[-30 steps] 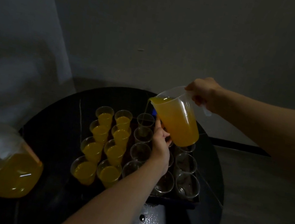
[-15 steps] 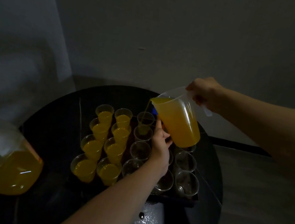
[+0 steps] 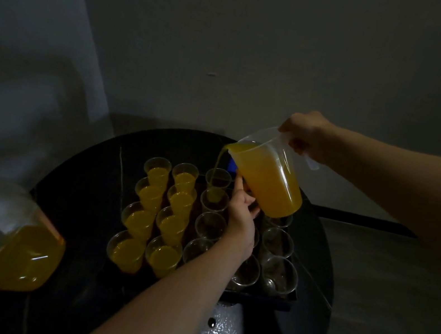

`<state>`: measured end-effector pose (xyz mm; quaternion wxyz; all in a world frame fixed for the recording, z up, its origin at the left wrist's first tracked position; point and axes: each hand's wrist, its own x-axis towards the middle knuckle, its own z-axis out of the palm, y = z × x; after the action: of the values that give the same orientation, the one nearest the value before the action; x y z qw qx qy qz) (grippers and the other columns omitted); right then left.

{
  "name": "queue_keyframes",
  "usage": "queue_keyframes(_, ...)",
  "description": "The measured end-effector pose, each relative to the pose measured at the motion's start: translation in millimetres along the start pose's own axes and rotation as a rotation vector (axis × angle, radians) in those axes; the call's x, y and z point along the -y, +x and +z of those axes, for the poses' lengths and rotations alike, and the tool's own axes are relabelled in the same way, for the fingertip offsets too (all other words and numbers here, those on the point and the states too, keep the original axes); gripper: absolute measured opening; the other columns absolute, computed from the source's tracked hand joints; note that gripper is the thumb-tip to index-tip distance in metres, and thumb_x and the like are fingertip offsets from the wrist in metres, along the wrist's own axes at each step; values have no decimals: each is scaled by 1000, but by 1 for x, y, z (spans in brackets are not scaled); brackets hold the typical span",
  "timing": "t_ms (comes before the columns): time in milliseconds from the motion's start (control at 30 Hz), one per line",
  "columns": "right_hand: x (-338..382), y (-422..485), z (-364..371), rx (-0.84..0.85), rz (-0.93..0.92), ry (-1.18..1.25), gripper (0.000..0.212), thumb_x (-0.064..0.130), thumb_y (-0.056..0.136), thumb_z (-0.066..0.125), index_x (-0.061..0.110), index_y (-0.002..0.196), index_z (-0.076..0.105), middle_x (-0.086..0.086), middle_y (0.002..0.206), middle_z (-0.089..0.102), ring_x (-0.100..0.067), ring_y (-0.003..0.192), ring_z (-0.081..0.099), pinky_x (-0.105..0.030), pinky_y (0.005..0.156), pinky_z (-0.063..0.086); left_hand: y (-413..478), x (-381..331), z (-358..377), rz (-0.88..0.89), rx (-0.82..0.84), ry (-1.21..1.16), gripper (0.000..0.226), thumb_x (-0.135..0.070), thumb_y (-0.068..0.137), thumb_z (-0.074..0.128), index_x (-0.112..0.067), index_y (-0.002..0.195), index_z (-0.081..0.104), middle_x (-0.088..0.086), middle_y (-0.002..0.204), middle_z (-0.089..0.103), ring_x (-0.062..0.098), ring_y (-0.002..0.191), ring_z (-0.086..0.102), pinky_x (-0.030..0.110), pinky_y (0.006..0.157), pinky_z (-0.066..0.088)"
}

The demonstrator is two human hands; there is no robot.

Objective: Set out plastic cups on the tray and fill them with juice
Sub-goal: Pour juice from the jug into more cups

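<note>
as juice (image 3: 235,148) streams down, the jug (image 3: 267,176) tilts, spout pointing left

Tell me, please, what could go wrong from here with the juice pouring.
1. The clear plastic jug of orange juice, gripped by the right hand, is quite full and pours a thin stream into the far clear plastic cup; a wobble could spill onto the black tray.
2. The left hand and forearm reach over empty clear cups; pulling back carelessly might topple them.
</note>
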<state>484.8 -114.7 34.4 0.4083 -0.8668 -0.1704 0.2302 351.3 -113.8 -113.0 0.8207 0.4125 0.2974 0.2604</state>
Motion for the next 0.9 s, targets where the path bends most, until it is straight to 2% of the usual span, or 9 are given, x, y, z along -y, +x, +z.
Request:
queue_keyframes(200,0,-6,-1,7,7,-17,15,15,97,55,8,84,56,-9,79,51,-13,58,45,-23,49,37,-2,1,0,-4,-14,3,68,-3,98,28,-32,159,23,11,156,39,30,141,41,49,116,34)
queue_keyframes(433,0,-9,-5,8,-1,-23,17,14,97,56,6,81,54,-10,73,50,-14,56,44,-25,50,36,-4,1,1,3,15,2,70,-4,97,29,-34,159,23,9,155,40,27,137,43,47,114,35)
queue_keyframes(667,2,-7,-8,-30,9,-20,16,14,93,59,4,82,57,-12,68,50,-18,52,42,-27,48,35,0,0,2,4,42,-11,68,-5,98,28,-34,160,21,9,157,39,29,142,40,45,112,34)
queue_keyframes(900,6,-9,-10,-22,16,-56,20,17,96,58,7,78,55,-10,72,51,-15,54,44,-25,49,37,1,0,5,-6,36,-33,69,-5,97,29,-33,160,23,10,156,41,30,141,42,47,114,35)
